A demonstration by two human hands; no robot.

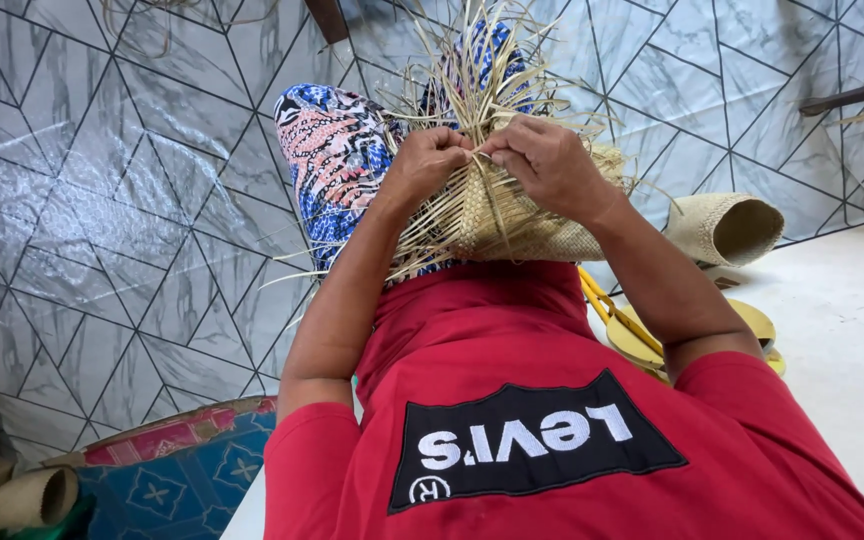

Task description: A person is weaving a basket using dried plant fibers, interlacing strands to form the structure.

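One head-worn camera looks steeply down the wearer's own front, close in: the red shirt (512,430) fills the near edge, both forearms run away from the lens toward the centre, and the patterned lap (337,160) lies beyond. The tiled floor (102,200) spreads far and left; a pale surface (842,340) occupies the right.

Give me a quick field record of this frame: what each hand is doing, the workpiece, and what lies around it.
left hand: pinching a straw strip at the top of the woven piece
right hand: gripping strips beside the left hand, fingers touching
woven piece: half-made straw basket on the lap, loose strips sticking up
finished basket: on its side, to the right
yellow object: on the white floor, under the right forearm
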